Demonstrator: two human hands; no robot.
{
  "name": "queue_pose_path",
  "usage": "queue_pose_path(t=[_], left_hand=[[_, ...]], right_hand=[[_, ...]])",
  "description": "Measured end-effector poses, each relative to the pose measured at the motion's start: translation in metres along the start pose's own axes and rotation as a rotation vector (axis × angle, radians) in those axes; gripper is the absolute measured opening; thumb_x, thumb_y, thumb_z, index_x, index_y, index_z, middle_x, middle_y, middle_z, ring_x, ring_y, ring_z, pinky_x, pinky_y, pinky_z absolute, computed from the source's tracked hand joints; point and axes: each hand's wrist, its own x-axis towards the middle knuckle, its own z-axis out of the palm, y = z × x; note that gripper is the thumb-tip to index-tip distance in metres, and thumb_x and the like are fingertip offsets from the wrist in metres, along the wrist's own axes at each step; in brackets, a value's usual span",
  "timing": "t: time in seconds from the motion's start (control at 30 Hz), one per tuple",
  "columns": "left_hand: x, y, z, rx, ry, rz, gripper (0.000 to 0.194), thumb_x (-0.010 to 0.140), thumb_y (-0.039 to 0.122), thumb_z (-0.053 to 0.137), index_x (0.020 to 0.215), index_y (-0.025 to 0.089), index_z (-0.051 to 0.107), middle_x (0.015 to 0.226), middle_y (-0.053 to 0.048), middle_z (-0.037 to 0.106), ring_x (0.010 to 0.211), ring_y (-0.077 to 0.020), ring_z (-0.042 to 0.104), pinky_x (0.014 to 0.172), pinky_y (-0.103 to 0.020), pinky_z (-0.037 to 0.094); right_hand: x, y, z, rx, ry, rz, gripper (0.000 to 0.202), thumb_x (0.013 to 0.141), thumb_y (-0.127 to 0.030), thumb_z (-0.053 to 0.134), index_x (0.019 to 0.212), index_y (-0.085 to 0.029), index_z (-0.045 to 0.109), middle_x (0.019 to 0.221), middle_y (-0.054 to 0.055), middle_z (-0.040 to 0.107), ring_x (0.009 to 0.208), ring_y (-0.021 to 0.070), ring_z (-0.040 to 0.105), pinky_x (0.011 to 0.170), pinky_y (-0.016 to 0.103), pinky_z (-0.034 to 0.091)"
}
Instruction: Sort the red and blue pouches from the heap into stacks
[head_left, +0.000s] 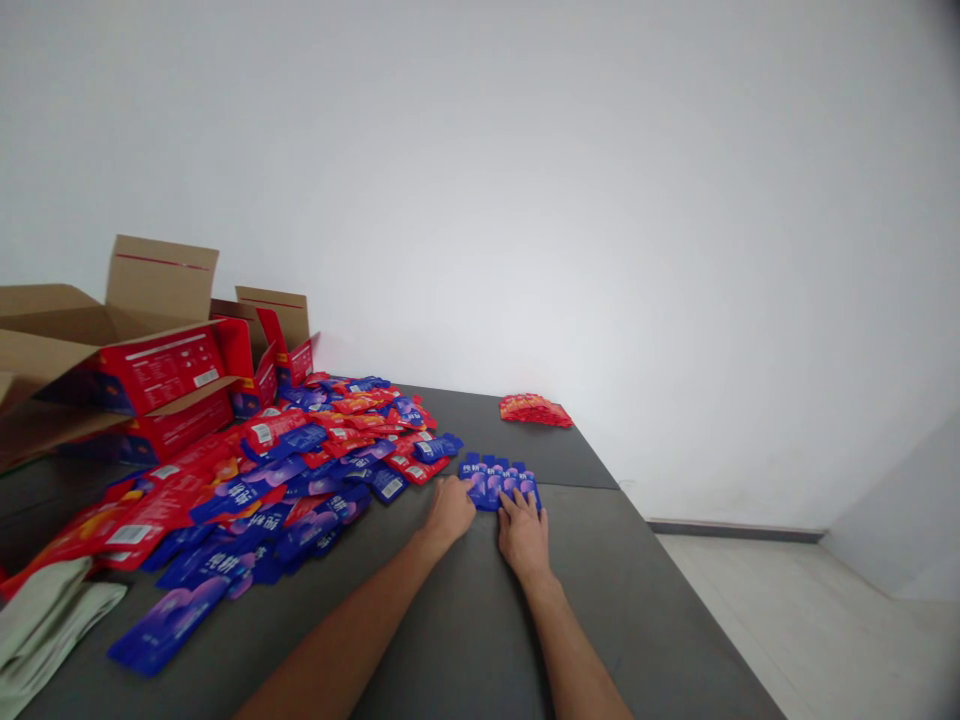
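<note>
Several flat blue-and-purple sachets (491, 475) lie side by side, overlapping in a short row on the dark table. My left hand (452, 508) is at the row's left end, fingers mostly curled, its fingertips on the edge of the leftmost sachet. Whether the thumb is under that edge is too small to see. My right hand (523, 535) rests palm down at the right end, its fingers spread over the lower edges of the sachets. Beyond the row, a fanned stack of red sachets (535, 409) lies near the table's far right edge.
A wide heap of mixed red and blue sachets (300, 470) covers the table's left side. Behind it stand open red cardboard boxes (169, 370). A folded pale cloth (52, 630) lies at the near left corner. The dark table (600, 590) ends at right above a pale floor.
</note>
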Motion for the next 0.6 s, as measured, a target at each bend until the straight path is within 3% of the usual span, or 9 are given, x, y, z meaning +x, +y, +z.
queue_pose_path(t=[0.1, 0.2, 0.4, 0.6], left_hand=[[-0.007, 0.006, 0.0, 0.215, -0.014, 0.052, 0.042, 0.076, 0.021, 0.057, 0.116, 0.02, 0.07, 0.135, -0.013, 0.057, 0.121, -0.0299, 0.05, 0.103, -0.041, 0.037], [-0.012, 0.009, 0.0, 0.248, -0.055, 0.089, 0.05, 0.077, 0.027, 0.059, 0.126, 0.021, 0.064, 0.136, -0.01, 0.057, 0.123, -0.031, 0.047, 0.102, -0.042, 0.037], [-0.012, 0.016, 0.006, 0.265, -0.084, 0.111, 0.044, 0.083, 0.022, 0.051, 0.125, 0.025, 0.063, 0.131, -0.007, 0.062, 0.119, -0.0295, 0.049, 0.099, -0.044, 0.038], [-0.013, 0.022, 0.01, 0.281, -0.071, 0.099, 0.045, 0.083, 0.021, 0.049, 0.126, 0.024, 0.062, 0.136, -0.008, 0.057, 0.121, -0.03, 0.047, 0.099, -0.046, 0.037]], right_hand=[[0.0, 0.0, 0.0, -0.002, -0.006, 0.007, 0.043, 0.096, -0.027, 0.035, 0.134, -0.029, 0.056, 0.145, 0.007, 0.049, 0.138, 0.0288, 0.033, 0.109, 0.051, 0.024], [0.001, 0.001, 0.0, -0.008, -0.008, 0.013, 0.043, 0.097, -0.027, 0.034, 0.134, -0.029, 0.056, 0.144, 0.007, 0.049, 0.137, 0.0282, 0.034, 0.109, 0.05, 0.024], [0.004, 0.009, -0.003, -0.014, -0.013, 0.032, 0.044, 0.096, -0.025, 0.033, 0.133, -0.028, 0.057, 0.144, 0.007, 0.05, 0.137, 0.0279, 0.035, 0.109, 0.049, 0.025], [0.004, 0.011, -0.006, 0.018, -0.016, 0.046, 0.044, 0.094, -0.023, 0.036, 0.132, -0.028, 0.058, 0.144, 0.007, 0.05, 0.139, 0.0274, 0.033, 0.109, 0.05, 0.024]])
